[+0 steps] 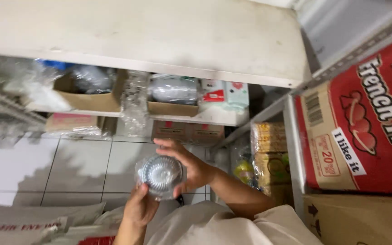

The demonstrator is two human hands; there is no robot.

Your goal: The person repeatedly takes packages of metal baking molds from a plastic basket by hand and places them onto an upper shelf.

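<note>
Both my hands hold a small stack of round, fluted foil cups wrapped in clear plastic point(160, 174), low in the middle of the head view. My left hand point(139, 208) grips it from below. My right hand point(188, 164) curls over its top and right side, fingers around the rim. The pack is held over the white tiled floor point(78, 168), in front of a white shelf unit point(159, 41).
The lower shelf holds open cardboard boxes point(89, 97) with plastic-wrapped goods and small cartons point(225, 93). To the right, a metal rack point(293, 149) carries a large red and brown carton point(364, 131) and packs of biscuits point(268, 149). Sacks point(32, 222) lie at bottom left.
</note>
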